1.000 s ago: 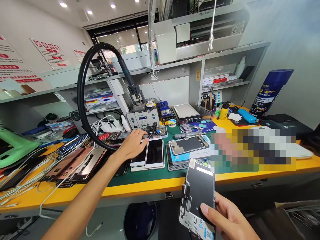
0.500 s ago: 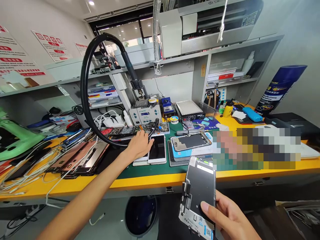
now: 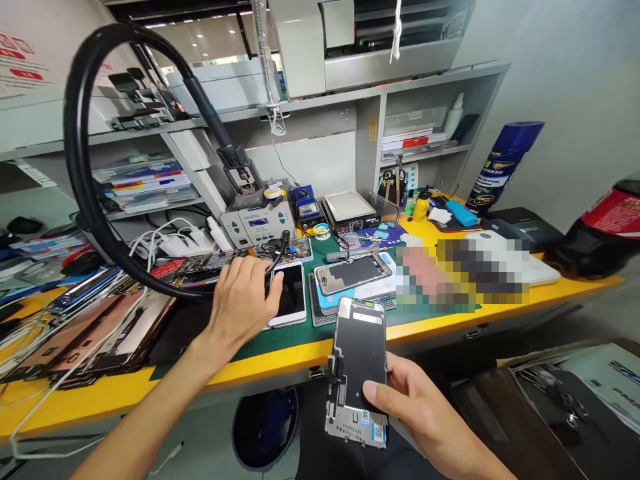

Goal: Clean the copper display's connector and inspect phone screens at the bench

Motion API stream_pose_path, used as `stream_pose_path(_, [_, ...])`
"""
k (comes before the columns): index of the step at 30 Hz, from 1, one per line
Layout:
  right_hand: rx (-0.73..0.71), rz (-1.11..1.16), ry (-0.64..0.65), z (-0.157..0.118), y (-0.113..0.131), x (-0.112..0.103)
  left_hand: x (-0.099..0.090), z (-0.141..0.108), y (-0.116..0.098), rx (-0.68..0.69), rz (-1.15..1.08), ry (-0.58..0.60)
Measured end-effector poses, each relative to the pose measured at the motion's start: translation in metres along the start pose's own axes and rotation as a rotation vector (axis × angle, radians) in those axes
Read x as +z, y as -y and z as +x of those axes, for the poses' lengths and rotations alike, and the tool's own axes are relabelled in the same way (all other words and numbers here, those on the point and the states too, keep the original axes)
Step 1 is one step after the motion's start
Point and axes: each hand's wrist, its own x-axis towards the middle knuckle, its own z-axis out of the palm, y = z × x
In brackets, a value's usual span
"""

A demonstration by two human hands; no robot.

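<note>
In my right hand (image 3: 413,400) is a phone screen (image 3: 363,357), its dark metal back turned up, with flex cables along the left edge and blue-white stickers at the lower end. My thumb presses on its back; the other fingers are underneath. My left hand (image 3: 243,293) is palm down over the bench, thumb apart and fingers bent forward, their tips hidden. A thick black hose (image 3: 80,193) passes behind that hand. Just right of the thumb lies a white phone (image 3: 295,293) with a dark screen. Another phone screen (image 3: 353,273) rests on a blue-and-white box (image 3: 333,300).
Pinkish phone screens (image 3: 75,327) are stacked at left among white cables. Behind stand a grey hot-air station (image 3: 260,223) and a flat heating plate (image 3: 350,207). A blue spray can (image 3: 503,167) and a dark bottle with a red label (image 3: 600,227) are at right.
The view has swung right, bringing the dark bottle in. My left hand is nearer the camera and covers more of the white phones. The right hand keeps its hold on the phone screen.
</note>
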Motion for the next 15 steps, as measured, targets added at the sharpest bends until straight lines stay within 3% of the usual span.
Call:
stream_pose_path(1, [-0.006,-0.008,0.005,0.001,0.000,-0.001,-0.010,-0.009,-0.011,-0.016,-0.097,0.003])
stream_pose_path(2, [-0.011,-0.015,0.015,0.002,0.000,-0.001,-0.018,-0.018,-0.021,-0.081,-0.405,0.101])
stream_pose_path(4, [-0.028,-0.026,0.043,0.004,0.002,0.001,-0.030,-0.035,-0.041,-0.169,-0.922,0.438])
stream_pose_path(6, [-0.047,-0.033,0.083,0.005,0.005,0.003,-0.032,-0.049,-0.057,-0.215,-1.204,0.623])
stream_pose_path(8, [-0.054,-0.036,0.125,0.006,0.007,0.006,-0.029,-0.059,-0.067,-0.261,-1.290,0.636])
stream_pose_path(10, [-0.046,-0.037,0.145,0.007,0.007,0.008,-0.023,-0.067,-0.072,-0.310,-1.277,0.573])
stream_pose_path(15, [-0.045,-0.052,0.106,0.010,-0.001,0.009,-0.017,-0.078,-0.075,-0.367,-1.279,0.476])
